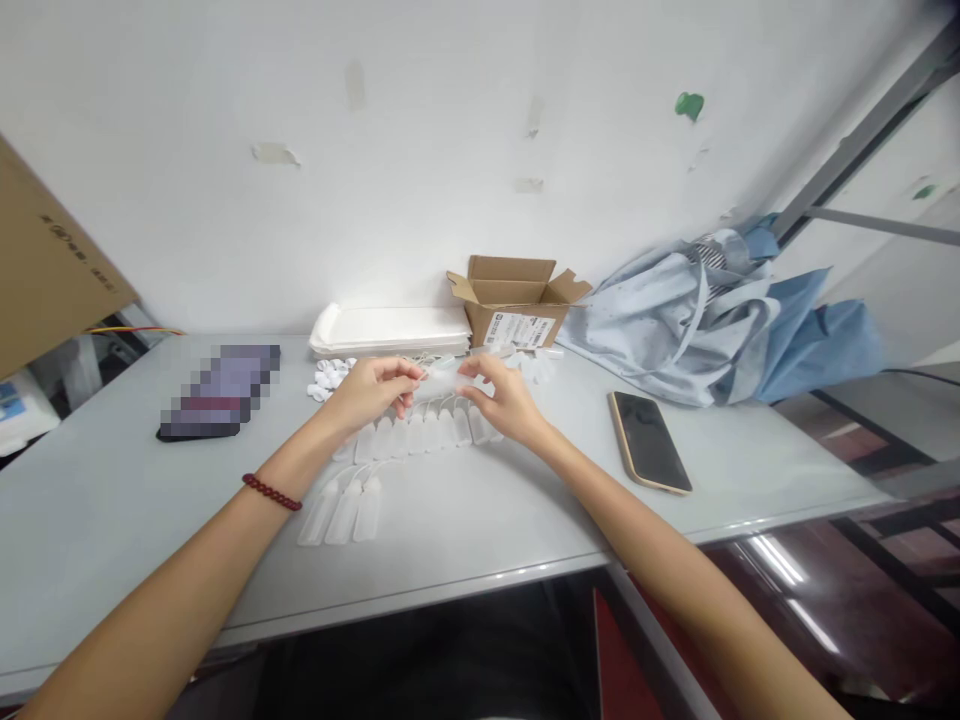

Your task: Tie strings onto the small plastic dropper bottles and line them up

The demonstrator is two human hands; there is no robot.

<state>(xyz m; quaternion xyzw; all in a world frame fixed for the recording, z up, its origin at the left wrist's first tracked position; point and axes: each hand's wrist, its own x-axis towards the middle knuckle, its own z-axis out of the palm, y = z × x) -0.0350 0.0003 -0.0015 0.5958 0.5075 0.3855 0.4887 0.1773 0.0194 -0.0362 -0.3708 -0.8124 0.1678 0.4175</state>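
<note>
Between my two hands, above the table, is a translucent plastic tag [444,380]. My left hand [381,388] pinches one end of it, and the fingers of my right hand [496,392] close on the other end. Below them a row of similar translucent tags [415,434] with thin white cords lies side by side, partly covered by my hands. Nearer the front edge lie three more corded tags [341,512]. Small white rounded pieces [328,378] are heaped left of my left hand. More clear plastic pieces [534,368] lie behind my right hand.
An open cardboard box [517,305] stands against the wall beside a stack of white flat material [390,330]. A phone [651,442] lies on the right, a blurred-out dark object [221,392] on the left. Light blue cloth bags [697,320] are piled at the back right.
</note>
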